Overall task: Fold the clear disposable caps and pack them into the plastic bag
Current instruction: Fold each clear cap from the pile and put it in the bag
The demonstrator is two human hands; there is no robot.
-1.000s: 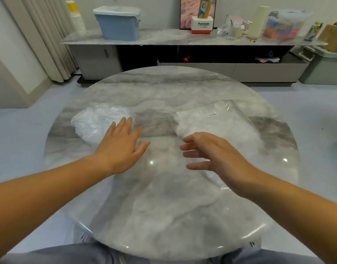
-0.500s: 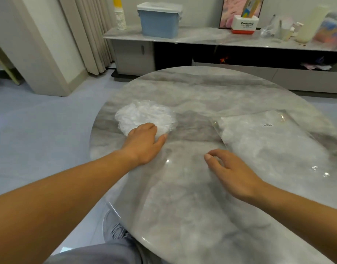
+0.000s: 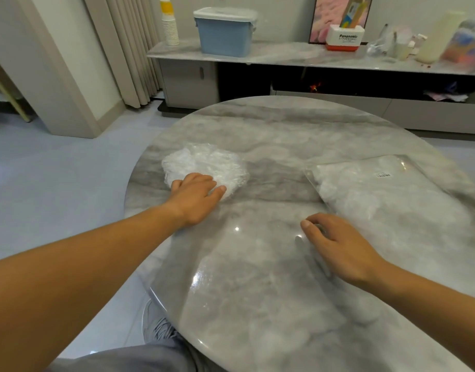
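Observation:
A crumpled pile of clear disposable caps (image 3: 206, 162) lies on the left side of the round marble table (image 3: 257, 291). My left hand (image 3: 196, 200) rests on the pile's near edge, its fingers curled into the plastic and its thumb pressing the right side. A flat clear plastic bag (image 3: 386, 194) with a small white label lies on the right side and looks filled with more clear plastic. My right hand (image 3: 338, 245) hovers low over the table beside the bag's near-left corner, fingers loosely bent and holding nothing.
The table edge curves close to my left forearm, with floor beyond it. My knees are under the near edge. A long low cabinet (image 3: 284, 53) stands behind the table, carrying a blue lidded box (image 3: 225, 33), stacked cups and other items.
My left hand has gone from the bare table onto the cap pile and curled its fingers into it. My right hand has lowered near the bag's corner. The view has turned left.

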